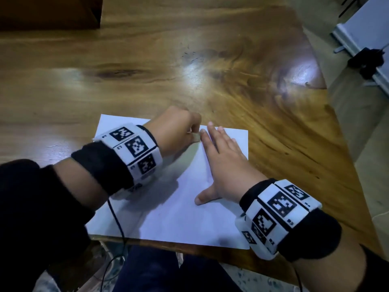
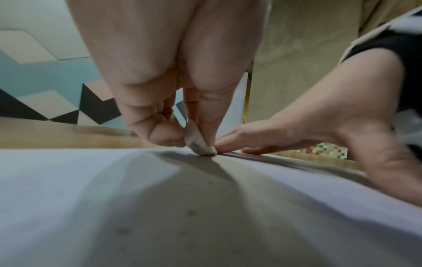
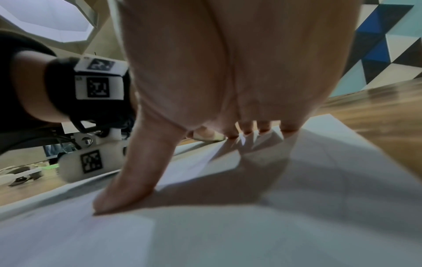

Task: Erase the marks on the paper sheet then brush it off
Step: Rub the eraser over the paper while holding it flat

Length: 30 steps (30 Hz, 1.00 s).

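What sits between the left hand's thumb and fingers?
A small worn eraser, pinched by the left hand with its tip on the paper sheet; clearest in the left wrist view.

The brown wooden worktop (image 1: 210,66) is glossy, strongly grained, with bright glare. The white rectangular paper sheet (image 1: 179,218) looks smooth and matt. The small off-white eraser (image 2: 197,142) looks matt, its tip greyed.

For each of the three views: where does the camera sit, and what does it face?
Head: above, looking down at the paper sheet, both hands and wristbands.
Left wrist: low over the sheet, facing the left hand pinching the eraser.
Right wrist: low, facing the right hand pressed flat.
Shared: all show the sheet.
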### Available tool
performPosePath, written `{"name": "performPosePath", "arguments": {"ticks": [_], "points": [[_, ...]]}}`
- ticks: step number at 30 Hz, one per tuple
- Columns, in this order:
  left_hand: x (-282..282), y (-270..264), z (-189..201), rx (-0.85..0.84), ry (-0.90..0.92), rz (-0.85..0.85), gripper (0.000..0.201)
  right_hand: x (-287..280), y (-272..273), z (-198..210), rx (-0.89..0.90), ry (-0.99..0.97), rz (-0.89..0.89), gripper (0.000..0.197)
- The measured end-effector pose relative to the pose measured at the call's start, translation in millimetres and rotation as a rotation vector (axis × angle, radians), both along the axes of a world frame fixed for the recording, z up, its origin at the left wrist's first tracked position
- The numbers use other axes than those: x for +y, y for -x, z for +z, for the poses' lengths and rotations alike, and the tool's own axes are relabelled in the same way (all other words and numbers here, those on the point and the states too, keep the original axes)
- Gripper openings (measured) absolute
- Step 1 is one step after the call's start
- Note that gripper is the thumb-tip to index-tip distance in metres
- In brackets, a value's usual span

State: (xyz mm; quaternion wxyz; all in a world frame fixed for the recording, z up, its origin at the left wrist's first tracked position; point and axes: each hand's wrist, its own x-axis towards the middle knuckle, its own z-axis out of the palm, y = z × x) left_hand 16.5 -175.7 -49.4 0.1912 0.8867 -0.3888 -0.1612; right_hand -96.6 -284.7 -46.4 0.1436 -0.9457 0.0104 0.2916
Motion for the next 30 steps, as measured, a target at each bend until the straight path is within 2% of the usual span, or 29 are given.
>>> {"name": "performPosePath", "arguments": {"ticks": [2, 4, 6, 8, 10, 12, 14, 16, 18, 21, 23, 25, 27, 28, 30], "points": [[5, 18, 1, 0.021, 0.027, -0.059, 0.014, 0, 0, 0, -0.004, -0.010, -0.004, 0.144], [23, 47, 2, 0.089, 0.072, -0.189, 0.029, -1, 0, -1, -0.005, -0.021, -0.012, 0.143], [41, 69, 7, 0.199, 0.009, -0.275, 0.027, 0, 0, -1, 0.001, -0.024, -0.013, 0.143], [42, 65, 3, 0.211, -0.010, -0.286, 0.024, 0, 0, 0, 0.004, -0.016, -0.008, 0.142], [26, 46, 5, 0.136, -0.013, -0.207, 0.029, 1, 0, 1, 0.007, -0.003, 0.004, 0.142], [12, 31, 6, 0.086, 0.018, -0.112, 0.015, 1, 1, 2, 0.003, 0.003, 0.006, 0.143], [15, 36, 4, 0.087, 0.043, -0.118, 0.009, 1, 0, 3, 0.012, 0.000, 0.004, 0.143], [34, 56, 2, 0.160, 0.016, -0.143, 0.021, 0, 0, 2, 0.021, -0.001, 0.001, 0.142], [52, 72, 1, 0.288, 0.034, -0.117, 0.018, 0, 0, 2, 0.027, -0.005, 0.001, 0.142], [59, 70, 2, 0.250, -0.007, -0.159, 0.019, -1, 1, 2, 0.026, -0.007, 0.009, 0.141], [62, 57, 6, 0.232, 0.009, -0.052, 0.024, -3, 3, 2, 0.017, 0.009, 0.024, 0.139], [64, 44, 7, 0.134, 0.068, 0.037, 0.018, -3, 7, 3, 0.001, 0.040, 0.041, 0.133], [73, 35, 5, 0.178, 0.160, 0.173, 0.019, -1, 12, 4, 0.000, 0.062, 0.031, 0.129], [77, 35, 5, 0.176, 0.158, 0.184, 0.021, -1, 14, 4, 0.008, 0.066, 0.013, 0.128], [81, 40, 3, 0.064, 0.060, 0.089, 0.013, -1, 19, 7, 0.038, 0.069, -0.016, 0.130]]}}
